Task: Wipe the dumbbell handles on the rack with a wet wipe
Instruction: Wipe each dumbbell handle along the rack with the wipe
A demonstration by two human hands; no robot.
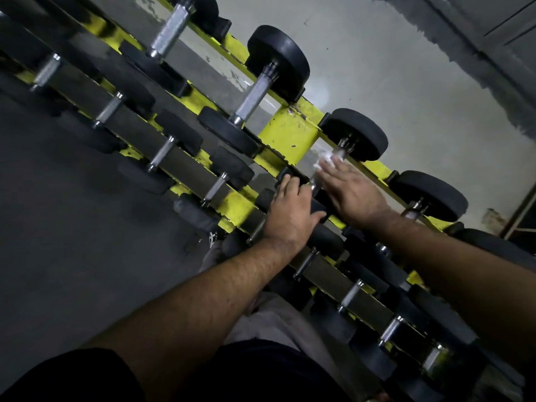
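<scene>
1. Reaching over the top tier of the yellow dumbbell rack (285, 134), the right hand (352, 195) presses a crumpled white wet wipe (326, 158) against the steel handle (333, 162) of a black dumbbell (358, 133); its fingers lie nearly straight over the wipe, though whether they curl under is hidden.
2. The left hand (290, 211) rests just beside it, to the left, relaxed fingers laid flat on that dumbbell's near black head (319, 204), grasping nothing.
3. More dumbbells line the tiers to the left and right, knurled handles bare.
4. Grey rubber flooring (72, 227) lies left of the rack.
</scene>
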